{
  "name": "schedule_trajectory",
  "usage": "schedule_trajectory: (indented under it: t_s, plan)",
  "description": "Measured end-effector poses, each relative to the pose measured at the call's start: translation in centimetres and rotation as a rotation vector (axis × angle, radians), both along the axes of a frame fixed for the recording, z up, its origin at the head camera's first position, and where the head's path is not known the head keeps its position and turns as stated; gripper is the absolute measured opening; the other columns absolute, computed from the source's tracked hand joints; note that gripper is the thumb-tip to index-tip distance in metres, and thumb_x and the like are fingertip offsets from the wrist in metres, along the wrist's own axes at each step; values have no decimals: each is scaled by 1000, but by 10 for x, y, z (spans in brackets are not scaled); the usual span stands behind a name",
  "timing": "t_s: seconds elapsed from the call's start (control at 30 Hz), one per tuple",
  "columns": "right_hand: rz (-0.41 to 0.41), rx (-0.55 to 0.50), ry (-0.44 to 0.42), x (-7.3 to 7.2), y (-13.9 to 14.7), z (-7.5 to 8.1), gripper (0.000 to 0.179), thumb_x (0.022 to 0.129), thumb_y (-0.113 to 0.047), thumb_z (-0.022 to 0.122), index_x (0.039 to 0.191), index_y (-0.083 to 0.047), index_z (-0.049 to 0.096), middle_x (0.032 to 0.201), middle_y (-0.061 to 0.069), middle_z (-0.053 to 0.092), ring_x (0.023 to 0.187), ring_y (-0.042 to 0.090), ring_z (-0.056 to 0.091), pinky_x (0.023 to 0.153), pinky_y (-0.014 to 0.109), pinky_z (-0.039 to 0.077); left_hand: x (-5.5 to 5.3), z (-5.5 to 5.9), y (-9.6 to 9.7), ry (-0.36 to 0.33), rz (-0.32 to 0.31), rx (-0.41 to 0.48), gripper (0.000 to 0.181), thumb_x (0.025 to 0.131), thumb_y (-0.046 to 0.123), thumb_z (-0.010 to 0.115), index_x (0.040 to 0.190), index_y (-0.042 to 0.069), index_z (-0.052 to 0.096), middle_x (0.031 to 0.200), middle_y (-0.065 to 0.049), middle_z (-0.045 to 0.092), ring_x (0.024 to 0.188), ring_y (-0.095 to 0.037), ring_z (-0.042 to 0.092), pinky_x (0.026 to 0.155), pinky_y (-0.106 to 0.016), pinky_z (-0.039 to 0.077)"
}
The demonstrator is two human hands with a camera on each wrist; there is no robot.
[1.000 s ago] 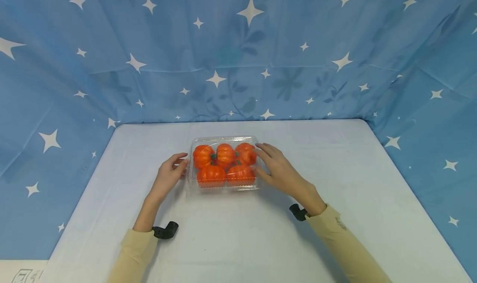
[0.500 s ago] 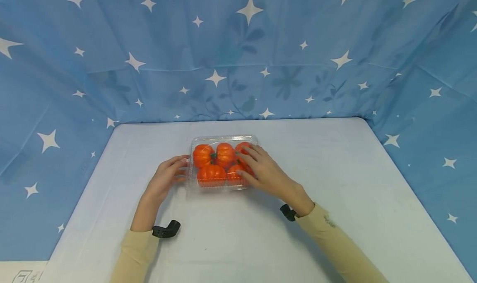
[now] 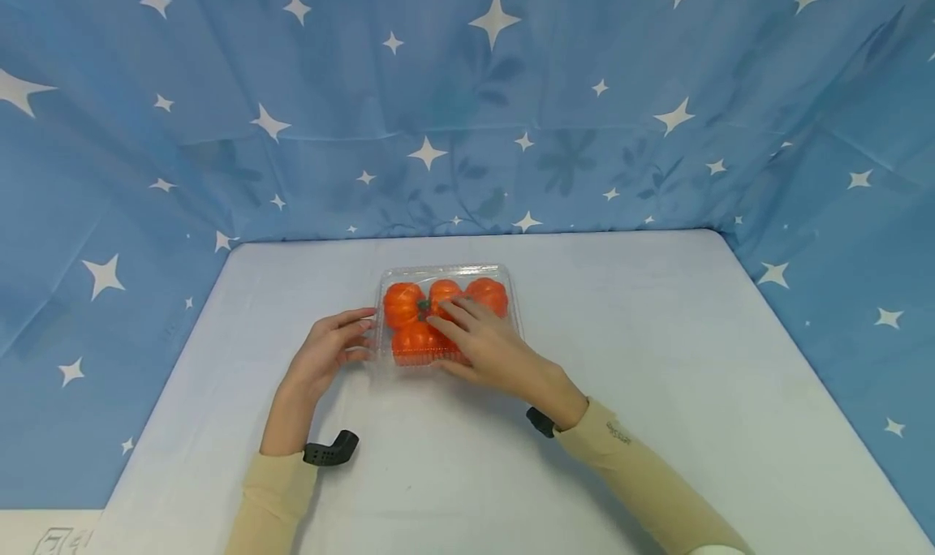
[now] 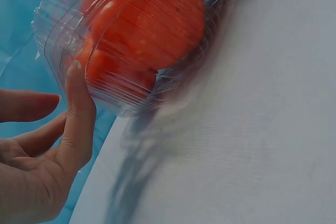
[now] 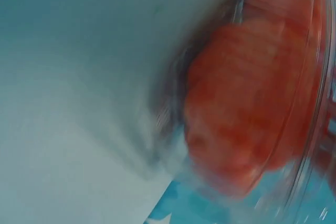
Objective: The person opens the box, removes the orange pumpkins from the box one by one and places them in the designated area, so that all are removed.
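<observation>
A clear plastic clamshell box (image 3: 471,270) with several small orange pumpkins (image 3: 404,303) in it lies toward the back of the table. My left hand (image 3: 321,350) is at its left side, fingers loosely bent. In the left wrist view, one fingertip of the left hand (image 4: 47,166) meets the box's ridged corner (image 4: 123,106); thumb and other fingers stand apart from it. Above the lid, my right hand (image 3: 488,346) spreads its fingers over the front middle, hiding part of the pumpkins. The right wrist view is blurred, with an orange pumpkin (image 5: 247,103) behind plastic and no hand visible.
A white cloth covers the table (image 3: 643,336). Behind it and at both sides hangs a blue curtain (image 3: 351,76) with white stars. A black wrist camera (image 3: 331,449) sits on the left wrist, and another (image 3: 540,422) on the right.
My right hand has moved left from the box's right side to over its middle. The left hand has stayed near the left side, its fingers slightly more spread.
</observation>
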State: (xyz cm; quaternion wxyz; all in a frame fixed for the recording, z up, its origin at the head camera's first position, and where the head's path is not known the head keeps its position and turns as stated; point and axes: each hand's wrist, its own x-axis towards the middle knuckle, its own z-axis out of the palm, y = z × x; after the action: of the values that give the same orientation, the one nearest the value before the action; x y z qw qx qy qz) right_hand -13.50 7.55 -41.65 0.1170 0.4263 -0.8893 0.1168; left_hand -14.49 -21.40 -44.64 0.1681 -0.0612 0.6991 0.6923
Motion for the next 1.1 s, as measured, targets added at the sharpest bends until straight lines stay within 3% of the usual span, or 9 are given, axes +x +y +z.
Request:
schedule_trajectory:
  t_s: [0.13,0.43,0.6,0.83,1.1]
  plan:
    - [11,28,27,1,-13,1,61,92,-40,77,141,-9,60,146,16,59,138,37,53,116,51,43,-3,0,-1,7,-18,-7,48,107,18,56,149,-3,48,130,-8,54,92,-14,61,80,-26,60]
    - [46,22,112,5,-42,-4,55,91,-35,79,136,-7,63,141,18,62,134,40,55,111,50,48,-7,-3,0,6,-32,-1,46,106,13,55,148,-4,48,117,-2,62,94,-15,63,81,-26,60]
    - [25,33,143,8,-54,-8,53,91,-34,78,135,-7,64,139,16,62,131,39,57,112,48,47,-5,-5,1,-10,-33,11,48,106,15,56,149,-4,47,119,-2,63,95,-13,63,81,-25,59]
    - [-24,142,143,15,-67,-7,54,95,-35,73,138,-6,58,143,17,59,131,41,59,112,52,46,-4,-7,-2,0,-34,27,48,105,12,55,149,-6,46,114,-2,65,93,-12,64,78,-25,59]
    - [-24,133,250,18,-76,-11,51,91,-30,75,132,-2,62,137,21,64,122,42,65,106,53,51,-3,-9,-5,8,-19,23,48,104,11,57,146,-10,46,108,0,66,90,-11,64,76,-25,59]
